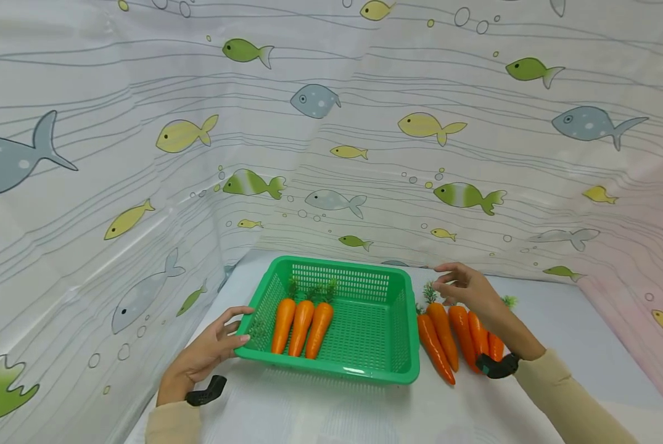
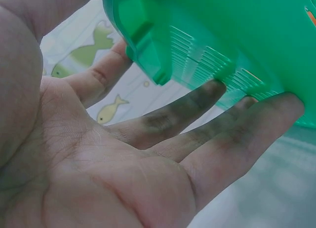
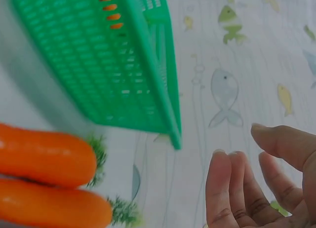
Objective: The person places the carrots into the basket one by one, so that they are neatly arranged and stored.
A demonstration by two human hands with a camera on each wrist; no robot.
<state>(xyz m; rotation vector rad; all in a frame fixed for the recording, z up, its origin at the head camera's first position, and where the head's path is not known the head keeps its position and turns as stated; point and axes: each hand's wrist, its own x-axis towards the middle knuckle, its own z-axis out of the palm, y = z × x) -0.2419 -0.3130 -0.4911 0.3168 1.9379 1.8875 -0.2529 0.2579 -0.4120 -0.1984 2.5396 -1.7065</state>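
Observation:
A green plastic basket (image 1: 364, 370) stands on the table with three orange carrots (image 1: 302, 324) lying side by side at its left, leafy tops toward the back. My left hand (image 1: 206, 348) holds the basket's left rim; in the left wrist view its thumb reaches the rim and fingertips (image 2: 291, 102) touch the outer wall. To the basket's right lie several more carrots (image 1: 438, 351), their green tops toward the back. Above them hovers my right hand (image 1: 472, 293), fingers loosely bent. Nothing sits between its fingers in the right wrist view, where two carrots (image 3: 44, 159) lie at lower left.
The white table (image 1: 287, 407) runs along the front and out to the right. White sheeting printed with fish (image 1: 331, 200) stands around the back and sides, close behind the basket. My right forearm (image 1: 564, 394) passes beside the right-hand carrots and partly covers them.

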